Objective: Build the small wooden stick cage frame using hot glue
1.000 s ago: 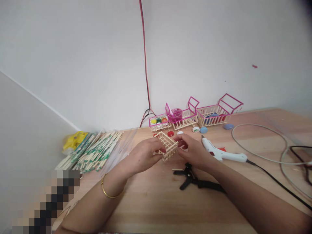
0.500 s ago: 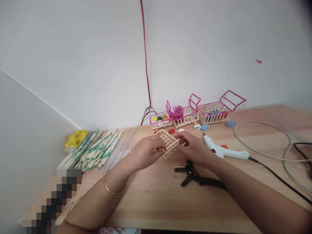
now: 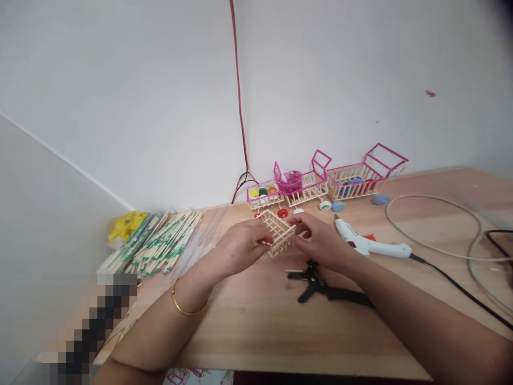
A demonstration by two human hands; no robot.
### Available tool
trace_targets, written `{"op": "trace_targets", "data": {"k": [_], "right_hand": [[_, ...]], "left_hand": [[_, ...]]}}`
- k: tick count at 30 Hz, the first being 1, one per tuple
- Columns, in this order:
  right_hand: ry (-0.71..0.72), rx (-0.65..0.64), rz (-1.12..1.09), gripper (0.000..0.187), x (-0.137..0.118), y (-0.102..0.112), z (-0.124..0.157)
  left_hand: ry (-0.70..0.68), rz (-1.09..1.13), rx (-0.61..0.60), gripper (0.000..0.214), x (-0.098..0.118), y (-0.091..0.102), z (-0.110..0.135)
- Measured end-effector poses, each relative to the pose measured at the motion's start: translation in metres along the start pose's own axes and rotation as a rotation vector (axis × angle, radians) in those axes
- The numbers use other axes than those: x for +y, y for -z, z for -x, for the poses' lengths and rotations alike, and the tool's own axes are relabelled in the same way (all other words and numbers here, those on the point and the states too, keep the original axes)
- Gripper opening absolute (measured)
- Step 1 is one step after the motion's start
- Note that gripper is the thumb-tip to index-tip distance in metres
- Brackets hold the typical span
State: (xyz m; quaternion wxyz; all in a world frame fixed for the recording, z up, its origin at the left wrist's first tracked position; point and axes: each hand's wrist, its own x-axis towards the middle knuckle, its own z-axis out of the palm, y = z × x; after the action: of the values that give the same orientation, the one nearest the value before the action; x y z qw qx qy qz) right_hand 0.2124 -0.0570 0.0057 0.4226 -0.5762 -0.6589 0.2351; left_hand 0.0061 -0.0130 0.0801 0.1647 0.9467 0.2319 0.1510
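A small basket frame of bare wooden sticks (image 3: 282, 233) is tilted between my two hands, over the middle of the table. My left hand (image 3: 244, 246) pinches its left side, thumb and fingers closed on the sticks. At the right end, my right hand (image 3: 318, 240) has its curled fingertips against the frame's corner; part of the grip is hidden. Just below the right hand lies a black hand tool (image 3: 312, 283), its jaws towards me. A white glue gun (image 3: 371, 246) rests to the right of that hand.
Pink-edged stick carts (image 3: 356, 184) line the wall, with a cup of pink paint (image 3: 293, 183) among them. Coloured bottle caps (image 3: 339, 206) lie in front. Bundled sticks (image 3: 168, 243) and clear strips (image 3: 194, 246) are at left; a pale cable (image 3: 433, 198) loops at right.
The view has shifted slightly. My hands stay at the stick basket, with only a small change in the right fingers at its corner.
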Motion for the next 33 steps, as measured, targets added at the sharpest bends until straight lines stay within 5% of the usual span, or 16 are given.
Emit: {"op": "trace_targets", "data": {"k": [19,33], "right_hand": [[-0.008,0.010,-0.005,0.030,-0.004,0.002,-0.001],[0.042,0.008,0.034,0.051,-0.015,0.015,0.002]], "left_hand": [[0.018,-0.029,0.015,0.013,0.000,0.000,0.000],[0.056,-0.009,-0.013,0.010,-0.003,0.001,-0.001]]}}
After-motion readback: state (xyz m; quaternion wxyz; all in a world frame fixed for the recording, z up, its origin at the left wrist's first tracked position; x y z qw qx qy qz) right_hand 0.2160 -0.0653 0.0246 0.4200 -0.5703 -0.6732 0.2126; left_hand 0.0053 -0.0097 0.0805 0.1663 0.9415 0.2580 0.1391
